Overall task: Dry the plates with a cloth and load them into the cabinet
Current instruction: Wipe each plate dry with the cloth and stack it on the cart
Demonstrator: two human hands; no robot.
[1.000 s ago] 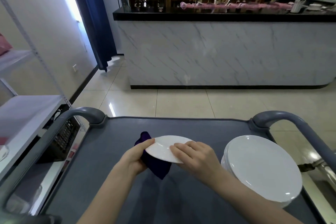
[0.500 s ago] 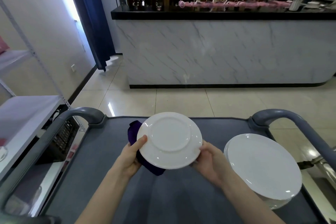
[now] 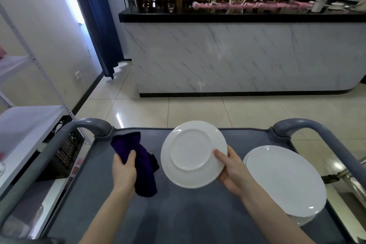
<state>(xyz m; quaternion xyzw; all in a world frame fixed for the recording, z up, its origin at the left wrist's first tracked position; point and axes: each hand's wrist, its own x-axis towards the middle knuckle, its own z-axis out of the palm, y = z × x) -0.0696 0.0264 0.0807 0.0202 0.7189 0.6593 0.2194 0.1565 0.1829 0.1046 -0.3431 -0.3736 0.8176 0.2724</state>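
My right hand [image 3: 231,170] holds a small white plate [image 3: 191,153] by its right rim, tilted up so its underside faces me, above the grey cart top [image 3: 178,214]. My left hand [image 3: 123,172] grips a dark purple cloth [image 3: 141,164] just left of the plate; cloth and plate are apart. A stack of larger white plates [image 3: 285,180] rests on the cart at the right.
The cart has grey curved handles at the far left [image 3: 87,125] and far right [image 3: 309,127]. A white metal shelf unit [image 3: 25,125] stands to the left. A marble-fronted bar counter [image 3: 237,55] lies ahead across tiled floor.
The plate turned from nearly flat to underside facing me. My left hand came off the plate and drew the cloth to the left; only my right hand holds the plate now.
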